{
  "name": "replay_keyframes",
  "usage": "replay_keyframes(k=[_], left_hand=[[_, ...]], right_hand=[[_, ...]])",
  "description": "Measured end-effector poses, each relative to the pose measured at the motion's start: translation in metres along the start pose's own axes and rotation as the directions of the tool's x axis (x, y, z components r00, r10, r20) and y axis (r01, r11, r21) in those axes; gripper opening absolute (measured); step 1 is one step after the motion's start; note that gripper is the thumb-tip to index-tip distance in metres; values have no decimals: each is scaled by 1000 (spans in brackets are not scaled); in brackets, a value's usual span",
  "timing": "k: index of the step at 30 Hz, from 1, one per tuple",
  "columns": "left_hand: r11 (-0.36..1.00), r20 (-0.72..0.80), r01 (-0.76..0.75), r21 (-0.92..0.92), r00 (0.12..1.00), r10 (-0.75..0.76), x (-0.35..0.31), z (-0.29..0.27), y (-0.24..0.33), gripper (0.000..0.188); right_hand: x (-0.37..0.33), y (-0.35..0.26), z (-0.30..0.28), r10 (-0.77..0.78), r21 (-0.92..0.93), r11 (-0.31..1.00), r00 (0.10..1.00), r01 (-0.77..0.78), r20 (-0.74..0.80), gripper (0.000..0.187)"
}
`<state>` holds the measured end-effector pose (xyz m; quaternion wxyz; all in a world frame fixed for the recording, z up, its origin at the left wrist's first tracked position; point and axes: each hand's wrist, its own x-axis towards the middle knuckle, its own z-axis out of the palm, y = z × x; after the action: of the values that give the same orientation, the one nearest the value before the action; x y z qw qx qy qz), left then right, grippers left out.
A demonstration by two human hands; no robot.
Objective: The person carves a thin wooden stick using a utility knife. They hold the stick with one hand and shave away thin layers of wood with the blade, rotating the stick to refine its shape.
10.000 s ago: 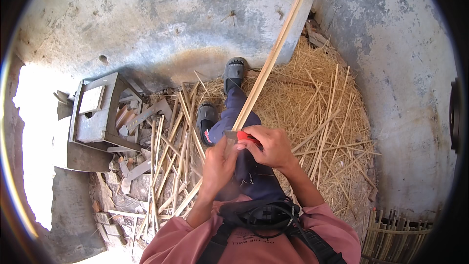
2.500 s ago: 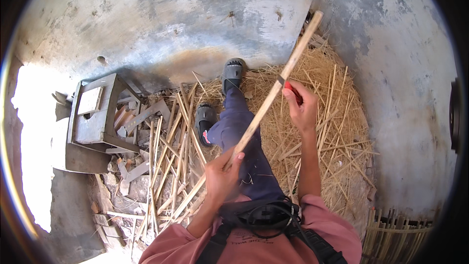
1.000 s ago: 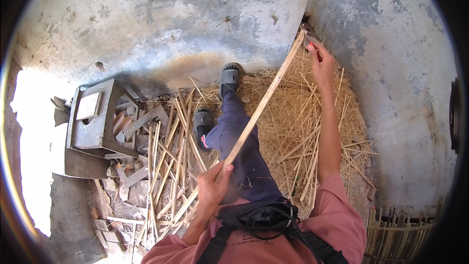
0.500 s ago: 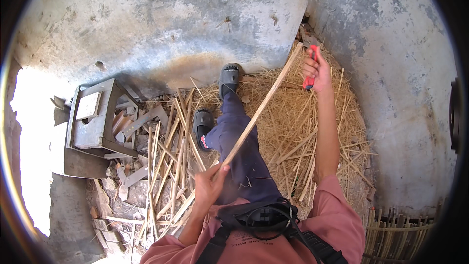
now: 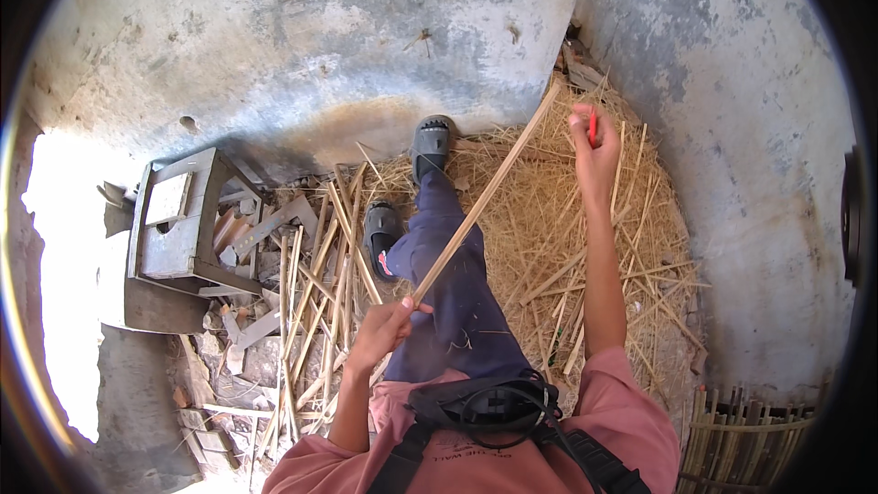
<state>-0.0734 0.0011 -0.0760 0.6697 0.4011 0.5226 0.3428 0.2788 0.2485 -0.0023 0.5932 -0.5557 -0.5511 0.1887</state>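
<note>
My left hand (image 5: 380, 333) is closed on the near end of a long, pale, split bamboo strip (image 5: 489, 194). From there the strip slants up and away to the right across my legs, its far end over the straw. My right hand (image 5: 596, 157) is raised beside that far end, apart from it. Its fingers are closed round a red-handled tool (image 5: 593, 126). Only a narrow part of the handle shows, and the tool's working end is hidden.
Straw and shavings (image 5: 530, 247) cover the floor on the right. Loose bamboo strips (image 5: 315, 311) lie on the left near an old wooden box (image 5: 178, 220) and rubble. Worn walls (image 5: 366, 46) enclose the corner. A slatted bamboo basket (image 5: 745, 444) stands at lower right.
My right hand has turned and drawn slightly nearer, so less of the red tool shows. The strip's far end has shifted a little left, and my left hand has moved slightly.
</note>
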Motion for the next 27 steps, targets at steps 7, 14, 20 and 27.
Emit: replay_keyframes(k=[7,14,20,27], left_hand=[[994,-42,-7,109,999,12,-6,-5,0,55],[988,-45,-47,149,998,54,-10,-12,-3,54],[994,-109,13,112,994,-1,-12,-22,-11,58],[982,-27,72,-172,997,-78,-17,-22,-3,63]], right_hand=[[62,-9,-16,-325,-381,845,926,376,193,34],[65,18,-10,-70,-293,940,939,174,336,36],[75,19,-18,-74,-135,983,936,128,344,32],[65,26,-29,-158,-353,903,954,244,256,35]])
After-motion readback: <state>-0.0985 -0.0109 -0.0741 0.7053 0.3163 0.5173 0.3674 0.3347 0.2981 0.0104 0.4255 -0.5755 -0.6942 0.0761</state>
